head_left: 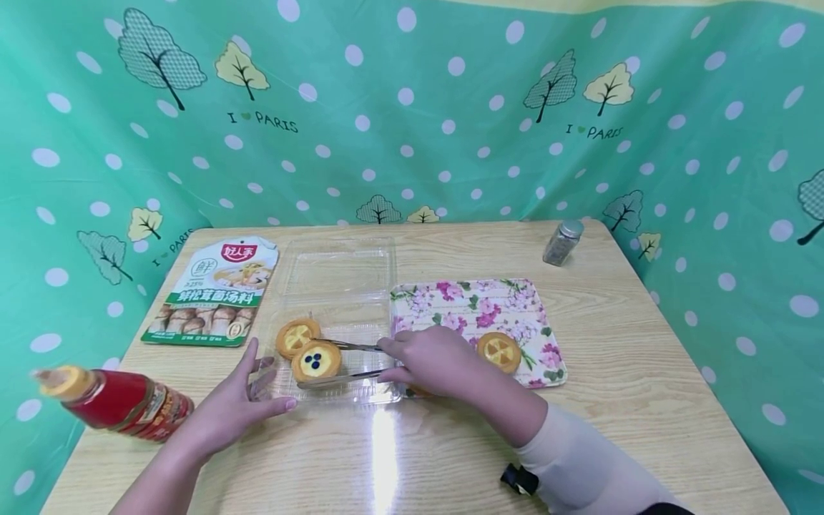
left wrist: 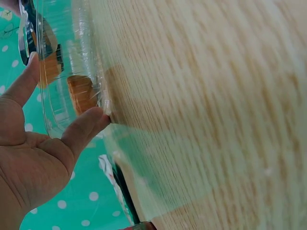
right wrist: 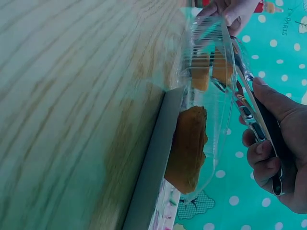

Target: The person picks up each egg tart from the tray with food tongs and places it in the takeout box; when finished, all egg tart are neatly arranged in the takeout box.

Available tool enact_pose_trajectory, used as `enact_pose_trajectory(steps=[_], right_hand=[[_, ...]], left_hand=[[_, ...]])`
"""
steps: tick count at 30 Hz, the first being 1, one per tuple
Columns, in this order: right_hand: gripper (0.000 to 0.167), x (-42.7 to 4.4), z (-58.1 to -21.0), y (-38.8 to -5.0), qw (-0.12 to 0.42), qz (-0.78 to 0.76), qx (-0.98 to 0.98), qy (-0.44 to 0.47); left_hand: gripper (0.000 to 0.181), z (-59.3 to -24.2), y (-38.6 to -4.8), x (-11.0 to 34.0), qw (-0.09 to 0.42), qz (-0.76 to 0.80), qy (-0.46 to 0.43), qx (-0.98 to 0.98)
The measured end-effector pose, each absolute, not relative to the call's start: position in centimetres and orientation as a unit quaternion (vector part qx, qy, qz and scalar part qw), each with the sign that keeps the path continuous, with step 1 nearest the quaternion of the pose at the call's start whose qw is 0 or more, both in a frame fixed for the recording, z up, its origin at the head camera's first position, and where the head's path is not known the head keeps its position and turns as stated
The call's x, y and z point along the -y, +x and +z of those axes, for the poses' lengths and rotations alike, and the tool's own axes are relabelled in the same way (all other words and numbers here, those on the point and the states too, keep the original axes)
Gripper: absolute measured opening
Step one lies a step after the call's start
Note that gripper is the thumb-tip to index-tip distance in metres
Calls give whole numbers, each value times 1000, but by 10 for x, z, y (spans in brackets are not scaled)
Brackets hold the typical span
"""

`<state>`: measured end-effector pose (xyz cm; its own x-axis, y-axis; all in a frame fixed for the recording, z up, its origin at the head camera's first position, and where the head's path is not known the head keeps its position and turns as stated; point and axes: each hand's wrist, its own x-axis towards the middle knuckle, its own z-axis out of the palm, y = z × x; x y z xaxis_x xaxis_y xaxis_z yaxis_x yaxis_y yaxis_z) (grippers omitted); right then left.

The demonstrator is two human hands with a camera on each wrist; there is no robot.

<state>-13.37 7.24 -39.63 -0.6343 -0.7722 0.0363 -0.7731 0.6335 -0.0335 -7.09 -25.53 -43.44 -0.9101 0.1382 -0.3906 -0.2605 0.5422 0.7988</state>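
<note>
My right hand (head_left: 431, 361) grips metal tongs (head_left: 350, 376) over the clear plastic box (head_left: 373, 390). Between the tongs' spread arms sits a round tart with dark berries (head_left: 315, 360); whether they squeeze it I cannot tell. Touching it at the back left is a second tart with yellow topping (head_left: 297, 335), also in the box. At the box's left end, my left hand (head_left: 241, 400) has its fingers extended, the fingertips (left wrist: 93, 115) touching low on the side wall. Another yellow-topped tart (head_left: 499, 352) lies on the floral tray (head_left: 463, 290); one more (right wrist: 187, 148) shows at the tray's near edge.
The box's lid (head_left: 341, 272) lies folded back. On the left are a soup seasoning pouch (head_left: 212, 293) and a red sauce bottle (head_left: 131, 404). A small spice jar (head_left: 563, 243) stands at the back right. A green dotted curtain (head_left: 412, 129) hangs around the table.
</note>
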Motion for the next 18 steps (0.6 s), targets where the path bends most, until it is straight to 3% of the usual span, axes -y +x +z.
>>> enact_pose_trajectory(steps=[18], right_hand=[[59,-49,-401,-132,24,1,896,443]], left_hand=[[134,-437,-71,256,191,450,-24,-872]])
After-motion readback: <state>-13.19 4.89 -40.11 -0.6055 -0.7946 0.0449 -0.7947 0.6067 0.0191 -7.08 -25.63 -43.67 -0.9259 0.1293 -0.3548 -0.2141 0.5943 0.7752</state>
